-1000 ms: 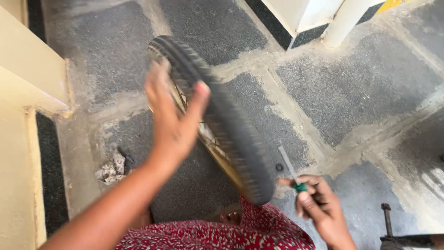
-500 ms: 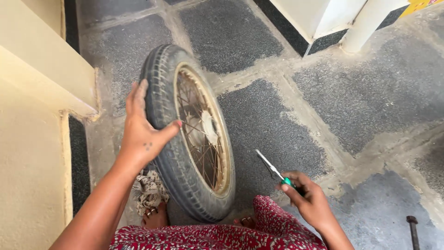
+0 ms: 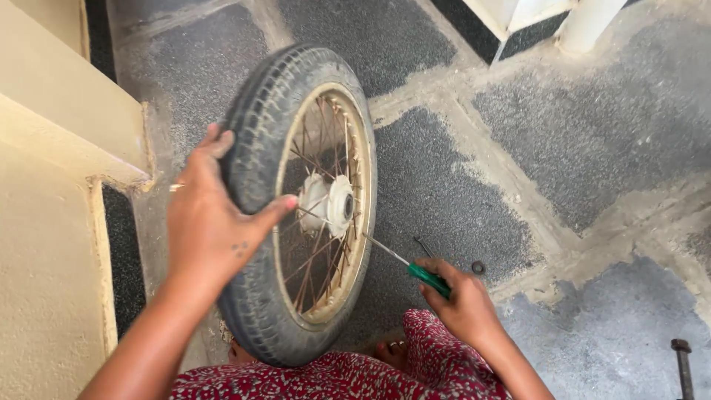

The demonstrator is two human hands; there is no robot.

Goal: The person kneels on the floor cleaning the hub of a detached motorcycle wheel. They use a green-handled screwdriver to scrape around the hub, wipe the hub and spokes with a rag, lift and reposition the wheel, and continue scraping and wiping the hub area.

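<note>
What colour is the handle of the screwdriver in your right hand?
Green, with a bare metal shaft. The screwdriver in the right hand shows best in the head view.

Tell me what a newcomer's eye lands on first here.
First the spoked wheel, standing upright on the stone floor left of centre, its worn black tyre steadied by the left hand flat on the tread. Next the green-handled screwdriver in the right hand, its tip reaching toward the pale hub. A small ring lies on the floor just beyond that hand.
</note>
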